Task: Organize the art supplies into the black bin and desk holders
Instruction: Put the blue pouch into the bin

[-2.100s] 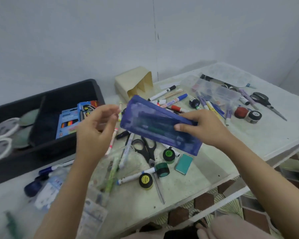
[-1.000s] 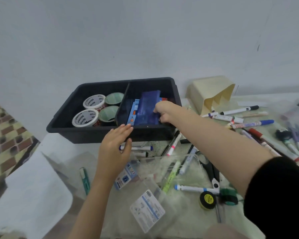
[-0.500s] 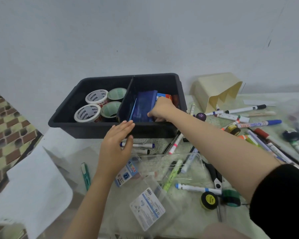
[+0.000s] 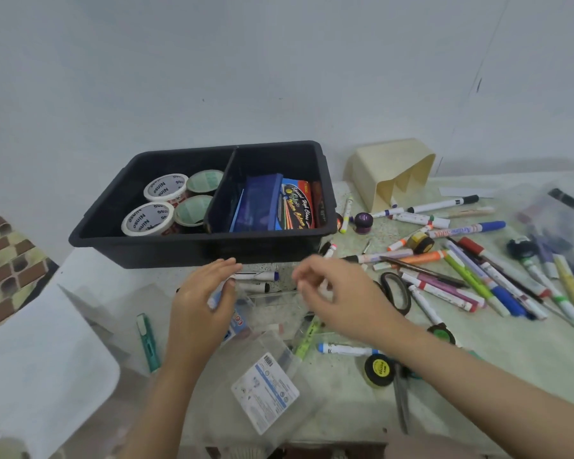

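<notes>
Right hand (image 4: 342,296) withdrew, leaving blue case (image 4: 259,203) in black bin (image 4: 193,249).

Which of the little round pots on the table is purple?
The pot just right of the black bin, before the cream holder; the others show yellow, green or black.

Both bare forearms reach forward side by side; the left hand (image 4: 202,304) hovers palm down, fingers straight, and the right hand (image 4: 340,294) has its fingers loosely curled and blurred.
</notes>
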{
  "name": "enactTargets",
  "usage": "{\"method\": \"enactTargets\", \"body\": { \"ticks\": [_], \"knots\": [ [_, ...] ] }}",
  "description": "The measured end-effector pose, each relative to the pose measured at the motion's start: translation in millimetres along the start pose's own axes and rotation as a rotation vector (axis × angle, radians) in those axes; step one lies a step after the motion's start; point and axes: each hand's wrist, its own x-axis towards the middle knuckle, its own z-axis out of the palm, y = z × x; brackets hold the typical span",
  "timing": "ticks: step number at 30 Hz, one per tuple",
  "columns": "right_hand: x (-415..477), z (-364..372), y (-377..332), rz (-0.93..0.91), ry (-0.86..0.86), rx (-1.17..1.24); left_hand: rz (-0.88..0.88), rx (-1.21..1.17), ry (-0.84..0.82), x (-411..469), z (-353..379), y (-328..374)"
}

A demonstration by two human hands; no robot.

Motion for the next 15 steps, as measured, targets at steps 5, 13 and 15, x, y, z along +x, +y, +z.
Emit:
{"method": "enactTargets", "body": {
  "ticks": [5,13,15],
  "knots": [
    [-30.1,24.3,-11.2,0.164,-0.248,-0.039,-0.089,0.002,-0.014,-11.3,0.7,-1.4],
    [-30.2,24.2,-21.4,0.327,-0.345,0.208,-0.238,-0.102,-0.010,-11.3,0.1,0.6],
    [-29.4,19.4,-18.9,0.381,-0.291,0.503,-0.265,-0.168,0.008,-8.6,-2.8,4.8]
  ]
}}
